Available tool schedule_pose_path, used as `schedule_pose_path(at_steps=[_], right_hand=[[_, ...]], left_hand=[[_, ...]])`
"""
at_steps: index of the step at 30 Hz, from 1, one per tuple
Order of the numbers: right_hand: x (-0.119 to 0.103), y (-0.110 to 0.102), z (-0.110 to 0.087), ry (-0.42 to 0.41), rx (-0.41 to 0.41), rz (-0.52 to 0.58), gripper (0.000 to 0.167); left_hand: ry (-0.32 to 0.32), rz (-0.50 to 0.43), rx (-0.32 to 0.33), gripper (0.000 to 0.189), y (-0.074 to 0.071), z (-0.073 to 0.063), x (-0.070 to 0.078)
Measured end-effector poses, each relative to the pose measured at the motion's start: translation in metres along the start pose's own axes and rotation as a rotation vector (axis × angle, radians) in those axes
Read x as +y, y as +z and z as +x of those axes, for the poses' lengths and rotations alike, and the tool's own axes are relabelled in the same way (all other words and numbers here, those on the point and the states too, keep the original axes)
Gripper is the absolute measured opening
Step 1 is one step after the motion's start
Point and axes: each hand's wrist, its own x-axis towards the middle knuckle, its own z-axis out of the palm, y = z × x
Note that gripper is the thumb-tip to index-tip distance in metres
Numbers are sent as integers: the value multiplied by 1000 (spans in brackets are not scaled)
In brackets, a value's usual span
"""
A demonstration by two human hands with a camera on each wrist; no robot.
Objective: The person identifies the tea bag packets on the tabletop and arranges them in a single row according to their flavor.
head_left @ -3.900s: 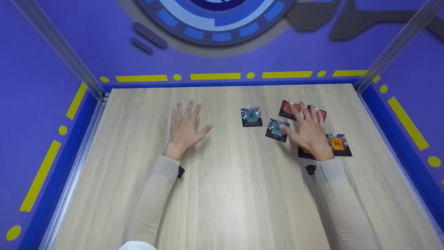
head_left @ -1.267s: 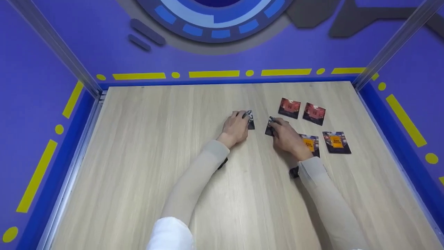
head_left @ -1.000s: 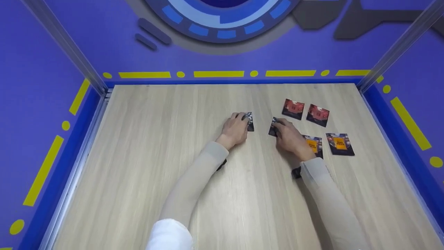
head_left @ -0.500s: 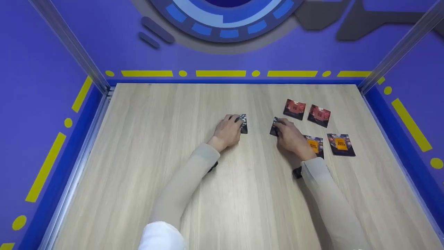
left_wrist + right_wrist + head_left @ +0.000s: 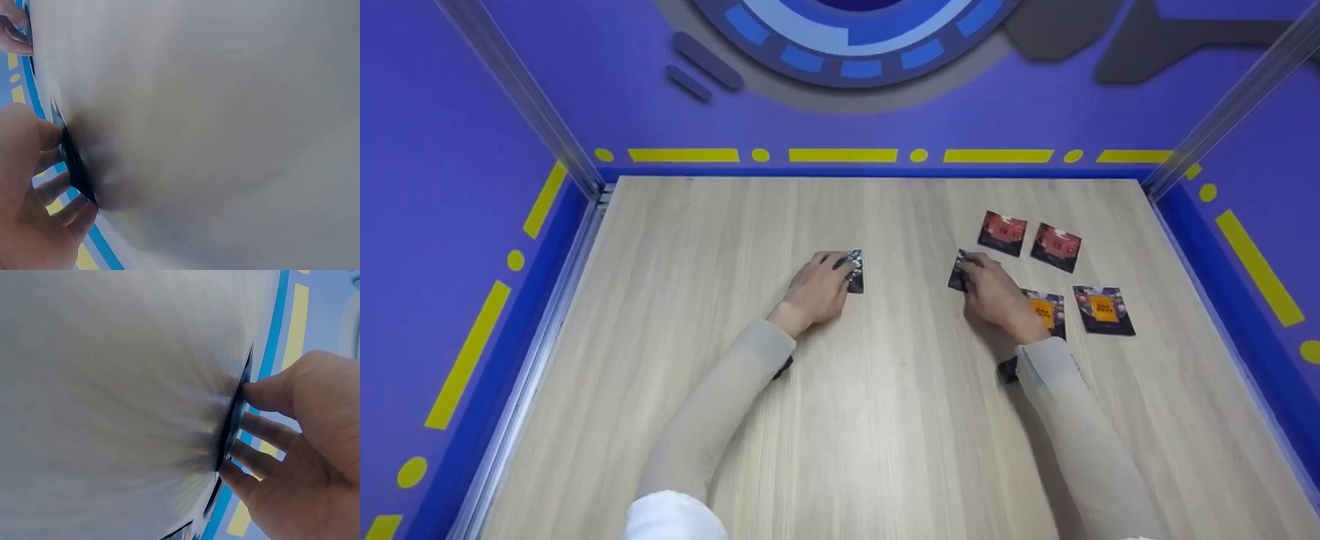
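Near the table's middle, my left hand (image 5: 814, 289) grips a small flat dark packet (image 5: 856, 271) between thumb and fingers, covering most of its face. The left wrist view shows that packet (image 5: 73, 157) nearly edge-on, close to or on the table. Farther right, my right hand (image 5: 994, 289) holds a matching packet (image 5: 958, 274) across its width. Thumb and fingertips sit at that packet's edges (image 5: 235, 416) in the right wrist view; it lies at the table surface. Beside this hand is a packet with an orange label (image 5: 1046, 311), partly hidden by it.
Two red packets (image 5: 1003, 232) lie at the back right of the wooden table (image 5: 870, 420). Another orange-labelled packet (image 5: 1103, 310) lies at the right. Blue panels (image 5: 840, 127) stand along the back and sides.
Both hands came from lying spread to gripping the two teal-labelled packets. Since then my left hand has moved left with its packet, widening the gap. The right hand has stayed put.
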Motion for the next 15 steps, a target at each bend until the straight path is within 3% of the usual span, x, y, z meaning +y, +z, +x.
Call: schedule_pose_path(at_steps=[9,15], right_hand=[[-1,0,-1,19,-6,-3,49],[-2,1,0,39,-14,1,48]], left_hand=[[-11,-19,19,43,-7,-38,-28],[-55,-17,13,44,-15,-57,-42]])
